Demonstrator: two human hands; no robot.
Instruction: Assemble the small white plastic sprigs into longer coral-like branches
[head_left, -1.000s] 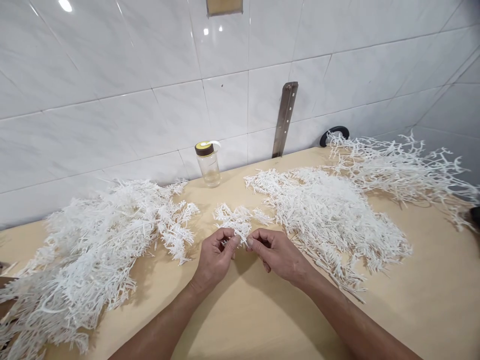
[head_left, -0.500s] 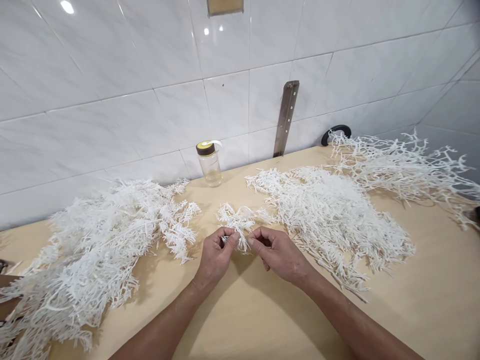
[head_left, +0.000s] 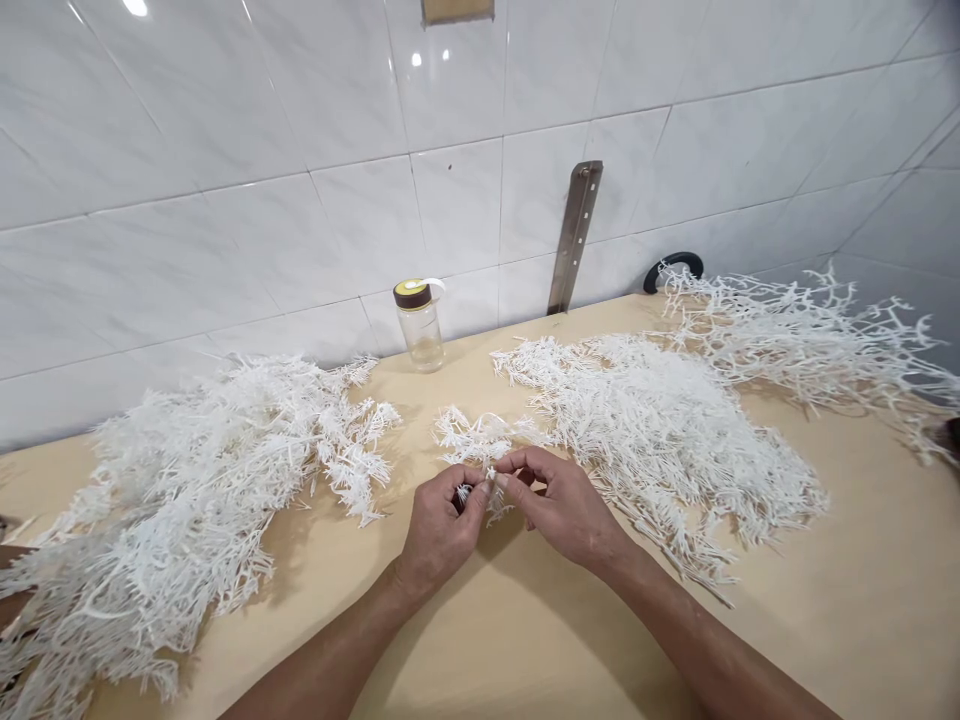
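Note:
At the middle of the table my left hand (head_left: 448, 515) is closed in a pinch on a small white plastic sprig (head_left: 491, 476), its bristly tips showing between thumb and finger. My right hand (head_left: 559, 500) pinches at the same sprig from the other side, fingertips almost meeting those of the left. Just beyond both hands lies a small heap of white branching pieces (head_left: 484, 432). To the right spreads a wide pile of straight white sprigs (head_left: 667, 430). A taller, tangled white pile (head_left: 217, 470) covers the left side.
A clear bottle with a yellow and dark lid (head_left: 421, 330) stands by the tiled wall. A metal strip (head_left: 575, 240) leans there, near a black ring (head_left: 671, 268). Larger white branches (head_left: 817, 335) lie at the far right. Part of another person's arm (head_left: 13, 590) shows at the left edge.
My left hand has moved slightly right, so the two hands' fingertips now meet around a small sprig. The piles stay as they were.

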